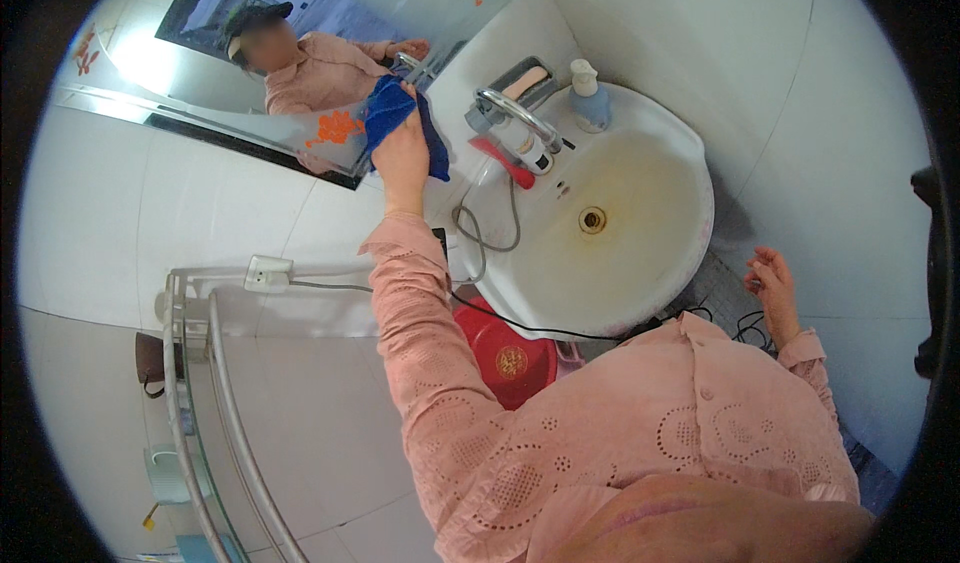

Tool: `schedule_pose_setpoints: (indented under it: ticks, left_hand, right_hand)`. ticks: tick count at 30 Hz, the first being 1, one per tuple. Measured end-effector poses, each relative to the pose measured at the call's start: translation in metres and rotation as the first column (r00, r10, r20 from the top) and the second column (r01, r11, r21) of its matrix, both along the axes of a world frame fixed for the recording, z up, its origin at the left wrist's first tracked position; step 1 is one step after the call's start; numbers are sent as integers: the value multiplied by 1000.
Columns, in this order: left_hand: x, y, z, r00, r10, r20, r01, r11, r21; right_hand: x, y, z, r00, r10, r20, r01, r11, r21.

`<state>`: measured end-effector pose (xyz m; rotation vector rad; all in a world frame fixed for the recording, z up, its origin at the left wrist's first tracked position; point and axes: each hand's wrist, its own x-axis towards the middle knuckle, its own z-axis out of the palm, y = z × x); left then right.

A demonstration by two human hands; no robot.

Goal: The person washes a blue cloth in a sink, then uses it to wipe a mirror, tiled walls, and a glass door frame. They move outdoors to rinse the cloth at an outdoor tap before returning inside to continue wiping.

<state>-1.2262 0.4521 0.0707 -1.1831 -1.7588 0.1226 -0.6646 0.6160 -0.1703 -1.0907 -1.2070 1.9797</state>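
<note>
My left hand (405, 156) grips a blue cloth (390, 109) and presses it against the lower right corner of a wall mirror (420, 11). Part of the cloth hangs past the mirror's edge, over the white wall. Orange flower decals mark the glass, which also reflects a person in a cap and pink shirt. Held low beside the washbasin (652, 278), my right hand (776, 285) is empty, with its fingers loosely bent and apart. It touches nothing that I can see.
On the basin's back rim stand a curved chrome faucet (525, 116), a blue pump bottle (590, 101), a white bottle (534, 150) and a red plastic item (504, 164). A red tub (502, 353) sits below. A wall socket (268, 273) and metal rack (240, 428) are at left.
</note>
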Motion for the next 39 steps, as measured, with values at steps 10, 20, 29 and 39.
schedule_pose_setpoints:
  ticks: [10, 20, 29, 39]
  left_hand:
    - [-21, -28, 26, 998, 65, -21, -68, 976, -209]
    - [-9, -34, -7, 842, 474, 256, -337, 834, -436]
    - [-21, -23, -18, 987, 155, 47, -134, 945, -299]
    - [-12, -37, -23, 961, 229, 155, -181, 946, -270]
  right_hand:
    - [14, -1, -1, 986, -122, 115, 129, 990, -57]
    - [-9, -3, 12, 999, 19, 37, -17, 998, -67]
    - [5, 4, -17, 994, -37, 98, 46, 994, -96]
    - [-4, 4, -6, 1000, 19, -3, -19, 999, -34]
